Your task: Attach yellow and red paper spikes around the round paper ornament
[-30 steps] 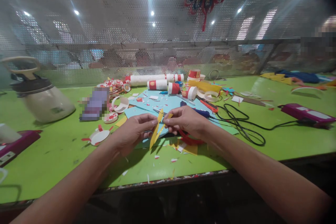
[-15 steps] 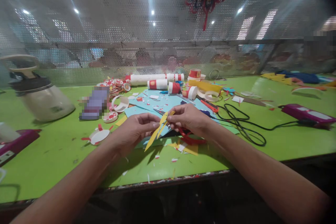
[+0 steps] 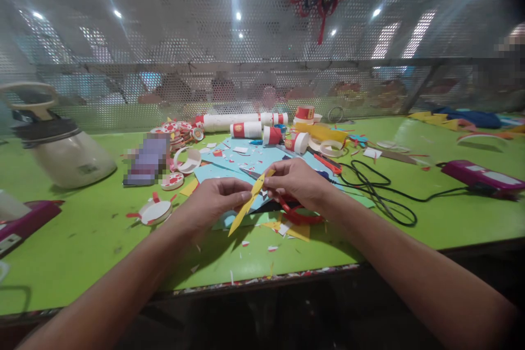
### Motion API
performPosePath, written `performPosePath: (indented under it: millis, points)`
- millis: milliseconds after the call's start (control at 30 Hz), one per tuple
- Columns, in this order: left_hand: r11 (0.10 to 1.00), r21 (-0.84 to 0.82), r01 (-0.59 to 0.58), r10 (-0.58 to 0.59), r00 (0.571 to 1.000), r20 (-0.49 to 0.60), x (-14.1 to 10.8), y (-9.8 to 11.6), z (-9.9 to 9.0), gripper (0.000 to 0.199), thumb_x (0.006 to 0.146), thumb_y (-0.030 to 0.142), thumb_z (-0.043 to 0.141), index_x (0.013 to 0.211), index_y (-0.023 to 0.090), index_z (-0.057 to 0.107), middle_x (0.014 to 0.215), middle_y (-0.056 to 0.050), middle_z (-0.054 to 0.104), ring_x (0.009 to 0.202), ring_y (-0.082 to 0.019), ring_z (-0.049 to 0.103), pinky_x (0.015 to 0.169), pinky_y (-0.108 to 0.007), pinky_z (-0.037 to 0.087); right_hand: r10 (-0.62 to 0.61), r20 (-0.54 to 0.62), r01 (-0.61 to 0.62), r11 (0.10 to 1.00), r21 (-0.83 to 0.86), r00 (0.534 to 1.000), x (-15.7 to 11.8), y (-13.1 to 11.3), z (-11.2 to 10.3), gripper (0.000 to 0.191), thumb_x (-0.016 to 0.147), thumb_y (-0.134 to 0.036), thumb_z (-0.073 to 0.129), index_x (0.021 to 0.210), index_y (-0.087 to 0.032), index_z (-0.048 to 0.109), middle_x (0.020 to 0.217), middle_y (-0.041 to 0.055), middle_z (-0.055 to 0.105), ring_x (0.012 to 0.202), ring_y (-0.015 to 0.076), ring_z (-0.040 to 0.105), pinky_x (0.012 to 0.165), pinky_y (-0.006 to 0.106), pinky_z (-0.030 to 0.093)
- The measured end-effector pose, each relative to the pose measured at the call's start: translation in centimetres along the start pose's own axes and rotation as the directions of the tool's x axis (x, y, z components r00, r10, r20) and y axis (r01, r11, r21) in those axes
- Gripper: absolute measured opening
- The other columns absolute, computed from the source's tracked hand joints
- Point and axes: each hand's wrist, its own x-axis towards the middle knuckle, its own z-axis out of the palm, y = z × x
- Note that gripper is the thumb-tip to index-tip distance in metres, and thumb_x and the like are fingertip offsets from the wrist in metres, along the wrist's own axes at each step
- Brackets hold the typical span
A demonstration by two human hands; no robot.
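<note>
A narrow, pointed piece of yellow paper (image 3: 243, 213) hangs at a slant between my hands, its tip toward the front edge. My left hand (image 3: 221, 197) pinches its left side between thumb and fingers. Its upper end is in the closed fingers of my right hand (image 3: 293, 179). Under my right hand lie scissors with red handles (image 3: 301, 215), their blades partly hidden. Light blue paper sheets (image 3: 217, 159) with small scraps on them spread behind and below both hands. Yellow scraps (image 3: 301, 231) lie in front of the scissors.
Red and white paper cups (image 3: 245, 130) lie at the back. On the left are a phone (image 3: 147, 159), a cup base with red strips (image 3: 155, 211) and a large pale container (image 3: 69, 156). A black cable (image 3: 381, 191) runs right to a purple power strip (image 3: 482, 179).
The yellow paper has turned slightly between my fingers, and its two strips now look closer together. My hands have otherwise barely moved.
</note>
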Motion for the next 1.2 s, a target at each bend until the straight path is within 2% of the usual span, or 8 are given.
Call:
performPosePath:
  millis: [200, 333, 500, 667, 1000, 1200]
  points:
    - [0.998, 0.011, -0.064, 0.065, 0.997, -0.037, 0.20, -0.09, 0.00, 0.019, 0.067, 0.033, 0.073, 0.071, 0.015, 0.065, 0.063, 0.002, 0.059, 0.058, -0.009, 0.048, 0.058, -0.022, 0.036, -0.024, -0.020, 0.023, 0.998, -0.055, 1.000, -0.07, -0.07, -0.01, 0.008, 0.070, -0.010, 0.060, 0.063, -0.013, 0.062, 0.046, -0.0033, 0.057, 0.039, 0.0049, 0.046, 0.038, 0.016, 0.036]
    - [0.999, -0.048, -0.024, 0.021, 0.998, -0.057, 0.13, 0.02, -0.08, 0.019, 0.066, 0.031, 0.074, 0.068, 0.015, 0.064, 0.059, 0.003, 0.056, 0.055, -0.008, 0.045, 0.055, -0.021, 0.034, -0.060, -0.030, 0.057, 0.995, -0.085, 0.998, -0.14, -0.13, 0.08, 0.006, 0.070, -0.012, 0.062, 0.064, -0.013, 0.062, 0.046, -0.0037, 0.057, 0.040, 0.0051, 0.048, 0.041, 0.016, 0.038]
    - [0.995, -0.092, 0.032, -0.036, 0.998, -0.049, 0.01, 0.23, -0.24, 0.020, 0.064, 0.031, 0.075, 0.068, 0.014, 0.065, 0.059, 0.003, 0.055, 0.054, -0.007, 0.044, 0.055, -0.021, 0.032, -0.110, -0.065, 0.099, 0.983, -0.156, 0.992, -0.19, -0.15, 0.24, 0.008, 0.070, -0.011, 0.061, 0.063, -0.013, 0.062, 0.045, -0.0045, 0.055, 0.038, 0.0054, 0.047, 0.041, 0.017, 0.040]
    - [0.995, -0.086, 0.058, -0.060, 0.998, -0.017, 0.25, 0.00, -0.38, 0.019, 0.063, 0.030, 0.076, 0.069, 0.015, 0.066, 0.062, 0.002, 0.055, 0.057, -0.008, 0.045, 0.056, -0.022, 0.032, -0.082, -0.049, 0.075, 0.988, -0.136, 0.995, -0.26, -0.18, 0.50, 0.009, 0.072, -0.008, 0.058, 0.065, -0.012, 0.063, 0.046, -0.0039, 0.056, 0.037, 0.0048, 0.046, 0.038, 0.016, 0.038]
    - [0.968, -0.217, 0.125, -0.118, 0.992, 0.046, 0.01, 0.26, -0.08, 0.012, 0.063, 0.021, 0.076, 0.066, 0.014, 0.067, 0.068, -0.001, 0.058, 0.065, -0.011, 0.050, 0.061, -0.024, 0.036, -0.055, -0.016, 0.055, 0.998, -0.024, 0.998, -0.34, -0.21, 0.77, 0.013, 0.071, -0.004, 0.056, 0.062, -0.013, 0.061, 0.048, -0.0016, 0.058, 0.041, 0.0058, 0.048, 0.041, 0.017, 0.041]
    - [0.972, -0.208, 0.114, -0.112, 0.994, 0.021, 0.01, 0.36, 0.25, 0.010, 0.063, 0.021, 0.075, 0.065, 0.015, 0.066, 0.067, -0.001, 0.060, 0.064, -0.011, 0.051, 0.061, -0.024, 0.037, -0.057, -0.007, 0.056, 0.997, -0.047, 0.998, -0.16, -0.04, 0.88, 0.017, 0.068, -0.001, 0.055, 0.059, -0.013, 0.059, 0.046, -0.0031, 0.057, 0.039, 0.0054, 0.049, 0.040, 0.016, 0.041]
